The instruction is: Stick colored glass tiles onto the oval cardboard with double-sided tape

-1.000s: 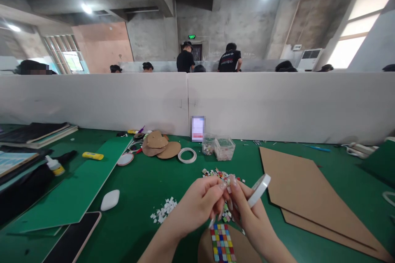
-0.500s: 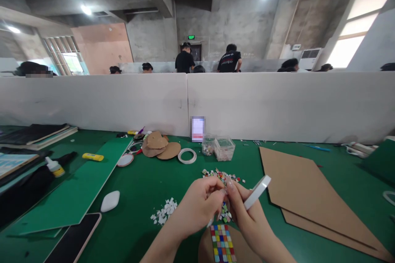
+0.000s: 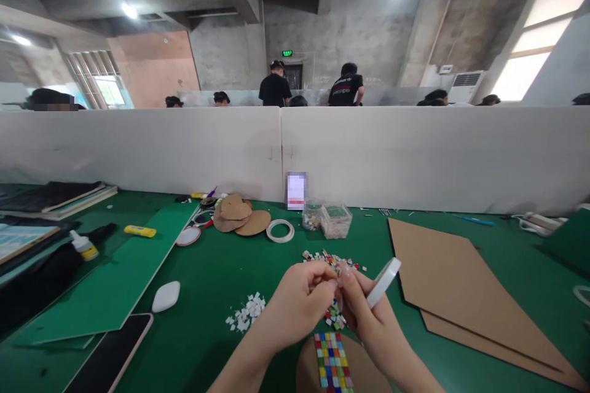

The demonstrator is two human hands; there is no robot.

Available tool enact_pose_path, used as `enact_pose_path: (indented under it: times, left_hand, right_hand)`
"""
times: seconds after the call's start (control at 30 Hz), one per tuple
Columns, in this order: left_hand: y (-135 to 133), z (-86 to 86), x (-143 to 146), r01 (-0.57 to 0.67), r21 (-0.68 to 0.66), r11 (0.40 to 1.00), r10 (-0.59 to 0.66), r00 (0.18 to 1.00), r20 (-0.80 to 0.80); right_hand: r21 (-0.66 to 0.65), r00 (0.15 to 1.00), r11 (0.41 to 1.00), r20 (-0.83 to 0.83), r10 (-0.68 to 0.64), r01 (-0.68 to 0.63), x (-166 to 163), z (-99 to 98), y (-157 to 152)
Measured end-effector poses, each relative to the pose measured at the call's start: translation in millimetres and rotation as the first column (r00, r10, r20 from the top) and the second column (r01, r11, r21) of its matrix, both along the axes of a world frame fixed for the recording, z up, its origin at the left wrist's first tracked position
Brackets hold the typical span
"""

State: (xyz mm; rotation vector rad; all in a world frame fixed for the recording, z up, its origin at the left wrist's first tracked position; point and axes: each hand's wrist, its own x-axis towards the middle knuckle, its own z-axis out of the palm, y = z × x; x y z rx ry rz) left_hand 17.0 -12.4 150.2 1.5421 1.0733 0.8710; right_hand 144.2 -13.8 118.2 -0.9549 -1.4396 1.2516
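Observation:
My left hand (image 3: 299, 303) and my right hand (image 3: 366, 313) meet fingertip to fingertip above the green table (image 3: 216, 276). The right hand grips a white tape roll (image 3: 383, 282) that sticks out to the right. The left hand's fingers are pinched against the right's, on something too small to make out. Just below the hands lies a strip of coloured mosaic tiles (image 3: 332, 361) on a brown cardboard piece (image 3: 306, 368). Loose coloured tiles (image 3: 329, 259) are scattered behind the hands, and a small heap of white bits (image 3: 246, 312) lies to the left.
Large cardboard sheets (image 3: 456, 295) lie at right. Two clear tile boxes (image 3: 335, 221), a tape ring (image 3: 279, 231) and cardboard hearts (image 3: 239, 218) sit farther back. A green board (image 3: 110, 282), white case (image 3: 166, 296), phone (image 3: 110, 356) and glue bottle (image 3: 83, 245) lie left. A white partition (image 3: 281, 153) bounds the table; people stand beyond.
Both hands stayed together and shifted slightly down and left. The tape roll dropped a little with the right hand.

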Motion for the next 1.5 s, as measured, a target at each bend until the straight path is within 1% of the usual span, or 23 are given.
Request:
enact_pose_path:
  times: [0.2,0.33,0.43,0.53,0.6,0.67,0.73,0.8,0.9,1.0,1.13,1.23,1.37,1.43,1.5]
  left_hand:
    - [-1.5,-0.6,-1.1,0.013,0.026,1.000,-0.013,1.000,-0.001]
    - [-2.3,0.9,-1.9,0.061,-0.020,0.998,-0.060,0.997,0.047]
    - [-1.6,0.9,-2.5,0.080,-0.050,0.996,-0.075,0.993,0.094]
    - [-0.6,0.0,-2.0,0.091,-0.097,0.991,-0.076,0.986,0.151]
    - [0.0,-1.4,-0.1,0.074,-0.117,0.990,-0.056,0.987,0.150]
    - [0.3,-4.0,3.4,-0.012,-0.070,0.997,0.018,0.995,0.093]
    - [0.3,-7.5,8.4,-0.130,0.039,0.991,0.130,0.991,-0.008]
    - [-0.1,-11.6,14.0,-0.227,0.165,0.960,0.248,0.961,-0.121]
    - [-0.7,-17.6,21.0,-0.294,0.299,0.908,0.371,0.896,-0.244]
    - [0.5,-23.3,24.1,-0.298,0.366,0.882,0.420,0.849,-0.322]
    - [6.4,-29.8,21.6,-0.251,0.439,0.862,0.439,0.803,-0.403]
    - [12.2,-33.4,17.6,-0.207,0.486,0.849,0.442,0.782,-0.439]
    - [20.9,-39.9,14.9,-0.186,0.490,0.852,0.432,0.780,-0.454]
    - [25.8,-45.4,15.5,-0.185,0.498,0.847,0.434,0.782,-0.448]
    - [30.6,-52.6,17.2,-0.186,0.506,0.842,0.442,0.776,-0.450]
  right_hand:
    - [-0.187,0.986,0.982,-0.168,-0.020,-0.012,-0.8,-3.1,0.0]
    - [-0.281,0.963,0.958,-0.270,-0.025,-0.054,1.3,-7.0,2.1]
    - [-0.329,0.942,0.942,-0.334,-0.044,-0.073,0.9,-9.8,5.0]
    - [-0.351,0.924,0.936,-0.370,-0.098,-0.041,-2.8,-11.2,7.5]
    - [-0.340,0.921,0.940,-0.371,-0.119,-0.016,-6.3,-11.3,8.2]
    - [-0.295,0.924,0.955,-0.364,-0.118,0.006,-9.7,-11.3,8.1]
    - [-0.239,0.932,0.970,-0.342,-0.119,0.036,-12.4,-12.4,7.6]
    - [-0.211,0.941,0.974,-0.305,-0.150,0.087,-13.9,-15.6,7.4]
    - [-0.201,0.948,0.963,-0.224,-0.225,0.181,-14.1,-24.0,8.9]
    - [-0.135,0.955,0.961,-0.143,-0.259,0.240,-13.0,-31.1,12.2]
    - [-0.075,0.968,0.972,-0.106,-0.229,0.222,-12.7,-33.7,17.3]
    - [-0.114,0.962,0.963,-0.093,-0.257,0.246,-13.3,-36.4,21.4]
    - [-0.259,0.979,0.954,-0.090,-0.181,0.152,-14.2,-44.1,27.9]
    - [-0.253,0.980,0.956,-0.098,-0.175,0.146,-14.1,-48.0,32.6]
    - [-0.174,0.968,0.962,-0.101,-0.229,0.210,-13.5,-52.1,38.2]
